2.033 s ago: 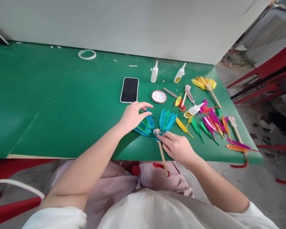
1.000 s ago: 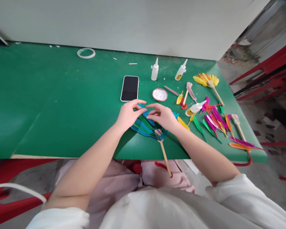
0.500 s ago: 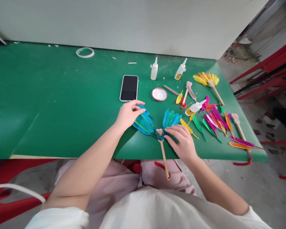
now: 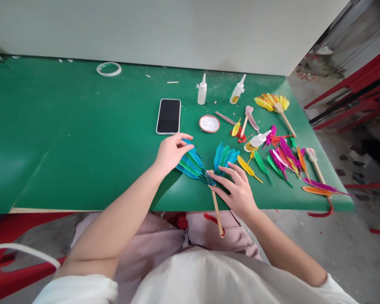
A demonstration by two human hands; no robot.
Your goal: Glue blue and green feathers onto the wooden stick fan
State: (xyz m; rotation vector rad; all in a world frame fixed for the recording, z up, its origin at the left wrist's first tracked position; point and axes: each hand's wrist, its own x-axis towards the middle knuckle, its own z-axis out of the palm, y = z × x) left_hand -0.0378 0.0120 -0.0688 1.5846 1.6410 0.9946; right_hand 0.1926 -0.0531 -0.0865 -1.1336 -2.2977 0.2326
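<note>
- Fingers of the left hand (image 4: 171, 153) (head view) apparently pinch a blue feather (image 4: 195, 151), left side of the feather fan (image 4: 202, 174).
- Right hand (image 4: 240, 192): fingers spread at the fan's base; handle (image 4: 218, 213) overhangs the near table (image 4: 91, 160) edge.
- Judged step: feather placement; next move calls for steadying the base.
</note>
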